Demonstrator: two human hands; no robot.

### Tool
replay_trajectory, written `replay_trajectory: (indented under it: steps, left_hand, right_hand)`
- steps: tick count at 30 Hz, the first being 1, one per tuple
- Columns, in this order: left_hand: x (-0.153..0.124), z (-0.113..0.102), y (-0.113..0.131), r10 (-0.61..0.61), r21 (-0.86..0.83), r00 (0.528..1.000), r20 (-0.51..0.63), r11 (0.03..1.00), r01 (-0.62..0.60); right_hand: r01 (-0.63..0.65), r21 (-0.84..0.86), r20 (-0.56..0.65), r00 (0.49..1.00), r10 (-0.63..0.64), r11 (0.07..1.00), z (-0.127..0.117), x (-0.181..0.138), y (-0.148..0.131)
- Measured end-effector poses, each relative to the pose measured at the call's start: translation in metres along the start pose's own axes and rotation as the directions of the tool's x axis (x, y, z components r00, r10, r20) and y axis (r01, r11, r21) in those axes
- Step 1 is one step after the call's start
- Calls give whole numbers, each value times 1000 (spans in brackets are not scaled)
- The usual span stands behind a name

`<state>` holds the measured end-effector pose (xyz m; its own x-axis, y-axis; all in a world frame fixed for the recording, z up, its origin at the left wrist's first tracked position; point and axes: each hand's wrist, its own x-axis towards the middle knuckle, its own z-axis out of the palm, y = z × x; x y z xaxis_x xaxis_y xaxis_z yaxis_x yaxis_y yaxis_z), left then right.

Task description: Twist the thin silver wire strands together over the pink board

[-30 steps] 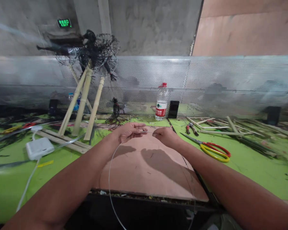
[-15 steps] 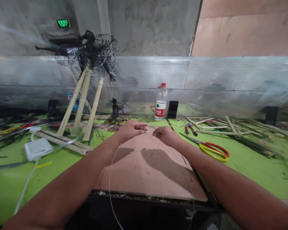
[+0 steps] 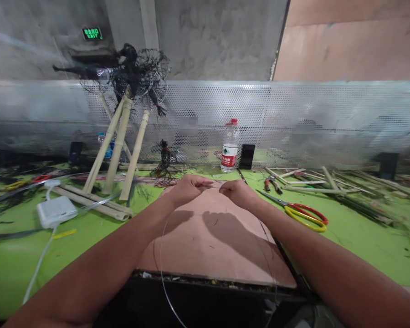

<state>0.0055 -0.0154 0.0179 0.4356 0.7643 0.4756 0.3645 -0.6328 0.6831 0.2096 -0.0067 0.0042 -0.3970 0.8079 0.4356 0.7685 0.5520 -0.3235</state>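
Both hands are raised over a pinkish-brown board (image 3: 181, 255), close together with a small gap between the fingertips. My left hand (image 3: 190, 189) pinches a thin pale wire (image 3: 161, 257), its thumb and fingers brought together. Facing it, my right hand (image 3: 238, 193) is curled closed on what looks like the other part of the same wire. From the left hand the wire hangs in a wide loop past the board's front edge, and a faint strand rises on the right side. The exact grip at the fingertips is too small to make out.
Scissors (image 3: 305, 216) with red and yellow handles and pliers (image 3: 272, 184) lie right. Behind stand a water bottle (image 3: 229, 148) and a phone (image 3: 247, 156). A bamboo frame (image 3: 118, 148) bearing a dark tangle stands left, near a white box (image 3: 57, 212) with a cable. Plant stems (image 3: 362, 207) lie far right.
The left hand's fingers have drawn together from a more stretched pose. The left side of the wire loop has shifted slightly right. The right hand stays nearly in place.
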Motion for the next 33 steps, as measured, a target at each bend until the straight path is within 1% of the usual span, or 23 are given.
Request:
replay_trajectory:
  steps: [2, 4, 7, 9, 11, 13, 15, 18, 20, 22, 24, 27, 29, 31, 33]
  left_hand:
    - [-1, 1, 2, 14, 9, 999, -49, 1000, -13]
    - [-1, 1, 1, 27, 3, 998, -54, 1000, -27]
    - [1, 0, -6, 21, -57, 1000, 1, 998, -21]
    - [2, -3, -11, -15, -131, 997, 72, 991, 25]
    - [4, -6, -16, -69, -169, 990, 120, 982, 88]
    - [5, -10, -20, -123, -119, 987, 107, 984, 135]
    - [5, -12, -21, -163, -7, 980, 114, 986, 164]
    - [4, -11, -20, -172, 147, 975, 144, 978, 151]
    - [3, -8, -17, -152, 197, 978, 142, 973, 122]
    - [2, -6, -16, -142, 206, 979, 146, 972, 110]
    - [2, -4, -15, -149, 173, 974, 170, 978, 120]
    - [2, -3, -17, -167, 99, 965, 202, 984, 150]
    - [2, -3, -19, -157, 79, 968, 197, 986, 145]
    - [3, -3, -22, -121, 95, 977, 178, 990, 106]
    - [3, -5, -25, -53, 156, 982, 180, 987, 25]
  right_hand:
    - [-14, 13, -4, 1000, 14, 1000, -1, 0, -1]
    - [-25, 16, 0, 1000, 25, 1000, -2, 1, -2]
    - [-15, 8, 1, 1000, 15, 1000, -1, 1, -1]
    - [-8, 5, 6, 1000, 8, 1000, 0, 1, 1]
    - [-1, 5, 21, 1000, 1, 1000, 2, 1, 2]
    - [21, 2, 33, 999, -21, 1000, 4, 1, 4]
    - [45, -5, 40, 998, -45, 999, 6, 1, 6]
    - [57, -2, 53, 997, -56, 998, 8, 0, 8]
    - [72, 17, 55, 996, -72, 997, 8, 0, 8]
    - [97, 38, 60, 993, -99, 995, 8, -1, 8]
    - [107, 51, 74, 991, -110, 993, 8, -1, 7]
    - [90, 69, 90, 991, -96, 994, 8, 0, 7]
    - [77, 88, 81, 993, -85, 993, 9, 1, 8]
    - [73, 108, 59, 995, -80, 991, 10, 2, 9]
    - [71, 120, 43, 996, -76, 990, 11, 3, 9]
